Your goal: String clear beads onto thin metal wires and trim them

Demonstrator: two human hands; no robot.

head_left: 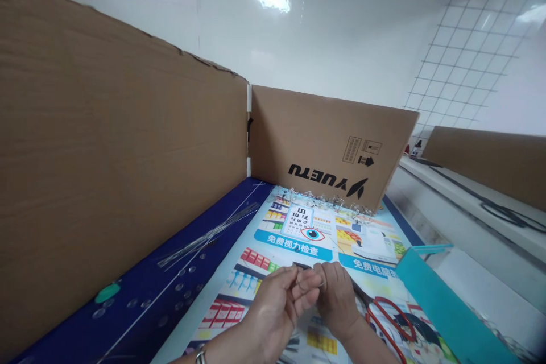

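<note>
Both hands meet at the near middle, low over a brightly printed sheet. The left hand comes in palm partly turned up, its thumb against the forefinger; the right hand faces it with knuckles uppermost. The fingers of both are curled inward and appear to pinch a thin piece where their tips meet (it is so fine that its shape cannot be made out). Gripping from both sides probably keeps something so slight from twisting or slipping.

The scissors lie under and beside the right hand, red handles toward the near right, which likely keeps them within easy reach without being held. Farther right stands a teal box, with small shiny bits showing inside; its walls presumably stop them scattering.

To the left, on the dark blue part of the surface, a bundle of thin wires lies lengthwise, perhaps so that single lengths can be drawn off. Clear round pieces are spread on the near side of it, close to a green disc.

Curly clear bits line the foot of the far cardboard panel; that panel and the left cardboard panel stand upright, apparently as screens.
</note>
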